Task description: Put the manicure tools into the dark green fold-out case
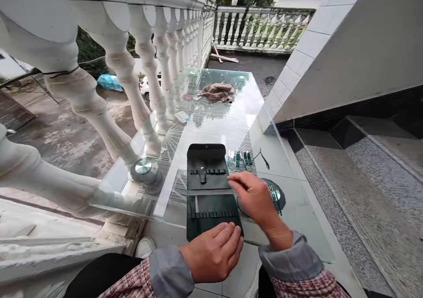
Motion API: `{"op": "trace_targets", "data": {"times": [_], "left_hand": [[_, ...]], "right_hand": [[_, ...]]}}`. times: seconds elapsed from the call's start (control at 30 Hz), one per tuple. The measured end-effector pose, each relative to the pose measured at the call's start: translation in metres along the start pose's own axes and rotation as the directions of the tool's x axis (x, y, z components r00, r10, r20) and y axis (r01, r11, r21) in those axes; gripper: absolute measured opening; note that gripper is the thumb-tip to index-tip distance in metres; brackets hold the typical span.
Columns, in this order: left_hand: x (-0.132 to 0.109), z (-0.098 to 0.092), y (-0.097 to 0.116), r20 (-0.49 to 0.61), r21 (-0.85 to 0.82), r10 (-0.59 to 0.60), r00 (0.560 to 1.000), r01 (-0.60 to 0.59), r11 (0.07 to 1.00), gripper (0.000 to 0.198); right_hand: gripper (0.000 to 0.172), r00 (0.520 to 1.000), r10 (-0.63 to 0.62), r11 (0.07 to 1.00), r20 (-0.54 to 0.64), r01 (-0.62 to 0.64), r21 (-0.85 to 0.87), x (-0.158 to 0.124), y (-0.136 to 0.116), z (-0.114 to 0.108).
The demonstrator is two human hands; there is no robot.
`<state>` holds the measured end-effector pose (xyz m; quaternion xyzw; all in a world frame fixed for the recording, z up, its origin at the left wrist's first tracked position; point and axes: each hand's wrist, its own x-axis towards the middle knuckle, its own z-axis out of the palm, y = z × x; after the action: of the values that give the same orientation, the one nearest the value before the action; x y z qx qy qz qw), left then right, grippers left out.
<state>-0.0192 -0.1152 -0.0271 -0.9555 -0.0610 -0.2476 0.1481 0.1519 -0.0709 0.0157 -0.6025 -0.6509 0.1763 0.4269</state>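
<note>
An unfolded dark green manicure case lies on the glass table, its upper flap raised at the far end. Rows of elastic loops cross both panels, and one slim pale tool sits in the lower left loops. My left hand grips the case's near right edge, fingers together and thumb hidden. Over the right edge hovers my right hand, its fingers curled in a pinch; whatever they hold is hidden. Beyond it lie several nail clippers and green-handled nippers. Several thin tools rest to the right.
The glass tabletop ends just in front of me. A crumpled brown cloth and a small card lie farther back. White balusters run along the left, with a round table support nearby. Stone steps rise at right.
</note>
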Motion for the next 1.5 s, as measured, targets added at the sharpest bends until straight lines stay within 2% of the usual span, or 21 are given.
{"op": "trace_targets", "data": {"times": [0.03,0.1,0.17,0.2,0.33,0.43,0.57,0.83,1.07,1.13,1.2,1.27,1.33,1.4,1.5], "left_hand": [[0.000,0.000,0.000,0.004,0.008,0.000,1.000,0.000,1.000,0.031],[0.000,0.000,0.001,0.012,0.014,-0.001,1.000,0.001,1.000,0.030],[0.000,0.001,0.002,0.020,0.014,-0.005,1.000,0.005,1.000,0.031],[0.000,0.001,0.002,0.021,0.012,-0.008,1.000,0.008,1.000,0.031],[0.002,0.003,0.002,0.006,0.007,-0.025,1.000,0.025,1.000,0.030],[0.003,0.004,0.002,0.000,0.007,-0.025,1.000,0.025,1.000,0.030],[0.003,0.005,0.003,0.000,0.007,-0.026,1.000,0.026,1.000,0.030],[0.002,0.005,0.004,-0.007,0.021,-0.019,1.000,0.020,1.000,0.030],[0.002,0.006,0.005,-0.009,0.018,-0.030,1.000,0.030,0.999,0.030],[0.001,0.006,0.005,-0.003,0.017,-0.029,1.000,0.029,0.999,0.030],[0.001,0.007,0.005,-0.002,0.017,-0.024,1.000,0.024,1.000,0.031],[0.002,0.007,0.005,0.000,0.020,-0.022,1.000,0.022,1.000,0.031],[0.002,0.006,0.005,0.007,0.023,-0.015,1.000,0.015,1.000,0.031],[0.003,0.005,0.005,0.023,0.026,-0.006,1.000,0.005,1.000,0.030],[0.004,0.004,0.005,0.035,0.037,0.000,0.999,-0.001,0.999,0.030]], "right_hand": [[0.015,0.992,0.084,0.996,-0.090,-0.086,-0.028,0.001,0.008,-0.015],[0.019,0.947,0.255,0.962,-0.197,-0.269,-0.051,0.003,0.026,-0.042],[0.020,0.909,0.348,0.916,-0.230,-0.382,-0.121,0.001,0.042,-0.060],[0.019,0.908,0.363,0.900,-0.212,-0.400,-0.175,-0.001,0.048,-0.065],[0.017,0.938,0.343,0.852,-0.047,-0.332,-0.404,-0.010,0.060,-0.064],[0.017,0.935,0.354,0.796,0.027,-0.286,-0.533,-0.013,0.059,-0.057],[0.015,0.909,0.413,0.705,0.054,-0.281,-0.651,-0.012,0.054,-0.054],[0.020,0.885,0.461,0.606,0.063,-0.262,-0.751,-0.012,0.048,-0.051],[0.023,0.930,0.363,0.556,0.051,-0.173,-0.813,-0.015,0.046,-0.043],[0.024,0.934,0.355,0.593,0.028,-0.203,-0.779,-0.015,0.048,-0.045],[0.023,0.928,0.373,0.683,-0.022,-0.290,-0.670,-0.013,0.050,-0.049],[0.021,0.908,0.417,0.810,-0.049,-0.395,-0.433,-0.012,0.049,-0.052],[0.023,0.874,0.486,0.870,0.006,-0.483,-0.100,-0.011,0.045,-0.052],[0.029,0.837,0.534,0.814,0.122,-0.548,0.195,-0.010,0.039,-0.048],[0.031,0.795,0.553,0.659,0.251,-0.601,0.452,-0.012,0.027,-0.034]]}}
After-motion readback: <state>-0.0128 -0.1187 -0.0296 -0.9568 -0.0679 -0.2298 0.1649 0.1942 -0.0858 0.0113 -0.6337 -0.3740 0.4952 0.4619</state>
